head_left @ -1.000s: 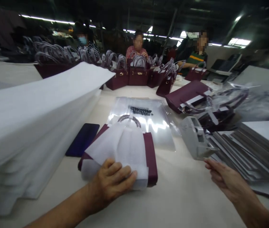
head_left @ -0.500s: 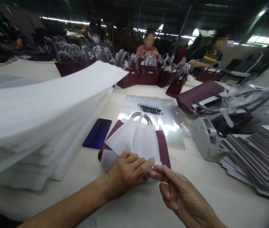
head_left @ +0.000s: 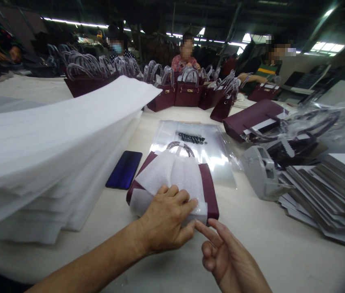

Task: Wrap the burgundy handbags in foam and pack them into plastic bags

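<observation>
A maroon handbag (head_left: pixel 210 195) lies flat before me with a white foam sheet (head_left: pixel 178 173) wrapped round its middle. Its looped handles (head_left: pixel 181 147), in clear film, point away from me. My left hand (head_left: pixel 168 219) presses on the near part of the sheet, fingers bent over it and thumb at the near edge. By its index fingertip a small shiny patch, like clear tape, shows on the foam. At the bag's near right edge is my right hand (head_left: pixel 225 252), index and middle fingers stretched out, the others curled, holding nothing I can see.
A tall stack of white foam sheets (head_left: pixel 53 154) fills the left. Near the bag are a phone (head_left: pixel 124 170), a printed clear plastic bag (head_left: pixel 218 142) and a grey tape dispenser (head_left: pixel 259 171). Grey boards (head_left: pixel 322 199) lie right; maroon handbags (head_left: pixel 187 95) and co-workers are beyond.
My right hand has moved slightly down, its fingers apart from the left index finger now. My left hand has flattened more onto the foam. The view has shifted slightly.
</observation>
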`<control>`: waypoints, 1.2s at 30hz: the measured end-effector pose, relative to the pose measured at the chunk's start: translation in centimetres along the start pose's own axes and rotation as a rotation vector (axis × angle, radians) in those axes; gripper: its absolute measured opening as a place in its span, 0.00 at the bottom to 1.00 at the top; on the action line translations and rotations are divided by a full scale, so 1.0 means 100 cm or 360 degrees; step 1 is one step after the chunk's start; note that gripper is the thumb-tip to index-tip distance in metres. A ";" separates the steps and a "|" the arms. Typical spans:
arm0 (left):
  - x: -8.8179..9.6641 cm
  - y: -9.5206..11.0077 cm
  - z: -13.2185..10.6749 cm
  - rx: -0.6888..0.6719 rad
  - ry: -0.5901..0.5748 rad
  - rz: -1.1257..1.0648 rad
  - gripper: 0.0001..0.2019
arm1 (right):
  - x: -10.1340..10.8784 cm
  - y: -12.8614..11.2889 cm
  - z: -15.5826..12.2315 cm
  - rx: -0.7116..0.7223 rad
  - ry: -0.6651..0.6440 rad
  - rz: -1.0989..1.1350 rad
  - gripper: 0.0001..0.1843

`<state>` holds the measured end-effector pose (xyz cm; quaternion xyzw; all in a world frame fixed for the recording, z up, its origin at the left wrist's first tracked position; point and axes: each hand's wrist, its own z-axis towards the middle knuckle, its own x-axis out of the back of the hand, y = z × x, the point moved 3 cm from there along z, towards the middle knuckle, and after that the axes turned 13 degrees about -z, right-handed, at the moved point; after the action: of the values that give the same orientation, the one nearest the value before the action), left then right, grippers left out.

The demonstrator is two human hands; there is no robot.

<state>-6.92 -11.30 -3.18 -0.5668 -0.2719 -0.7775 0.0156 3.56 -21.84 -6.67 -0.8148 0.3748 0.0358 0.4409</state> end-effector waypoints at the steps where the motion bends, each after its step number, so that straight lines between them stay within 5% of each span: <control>1: -0.002 0.001 0.001 0.0020 0.0052 0.0021 0.16 | 0.001 0.005 0.002 -0.0045 -0.0014 0.0082 0.17; 5: -0.010 0.002 0.004 0.0077 0.0234 0.0151 0.10 | 0.014 0.025 0.010 -0.0309 -0.0071 0.0302 0.12; 9: -0.012 0.002 0.003 0.0105 0.0194 0.0163 0.16 | 0.041 0.035 0.009 -0.0526 -0.0127 0.0016 0.18; 11: -0.015 0.003 0.000 0.0113 0.0182 0.0205 0.19 | 0.052 0.016 0.006 -0.0169 -0.0001 -0.0261 0.19; 14: -0.026 0.009 -0.005 0.0050 0.0299 0.0330 0.21 | 0.037 -0.037 -0.001 0.0763 0.0288 -0.0721 0.16; 16: -0.037 0.013 -0.010 0.0006 0.0491 0.0437 0.20 | 0.000 -0.065 0.000 0.1242 0.0248 -0.1127 0.15; 19: -0.050 0.016 -0.023 -0.0056 0.0797 0.0512 0.17 | -0.070 -0.069 0.019 0.1720 -0.0164 -0.1807 0.28; 22: -0.046 0.014 -0.047 -0.0139 0.0937 0.0308 0.10 | -0.116 -0.045 0.049 0.1958 -0.0378 -0.2377 0.43; 24: -0.030 0.006 -0.069 -0.0088 0.1125 0.0068 0.08 | -0.126 -0.030 0.064 0.2117 -0.0326 -0.2618 0.43; 28: 0.006 -0.031 -0.105 0.0521 0.1549 -0.0353 0.16 | -0.122 -0.019 0.069 0.2504 -0.0097 -0.2808 0.31; 32: 0.022 -0.063 -0.100 0.0674 0.1284 -0.0926 0.09 | -0.117 -0.023 0.059 0.2747 0.0140 -0.2609 0.21; 36: 0.030 -0.075 -0.086 0.0657 0.1118 -0.1244 0.03 | -0.124 -0.030 0.055 0.2622 0.0385 -0.2767 0.21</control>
<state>-18.01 -7.87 -5.40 -0.1163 -0.5865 -0.7982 -0.0733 -1.91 -9.60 -3.13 -0.2668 -0.3504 -0.6001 0.6678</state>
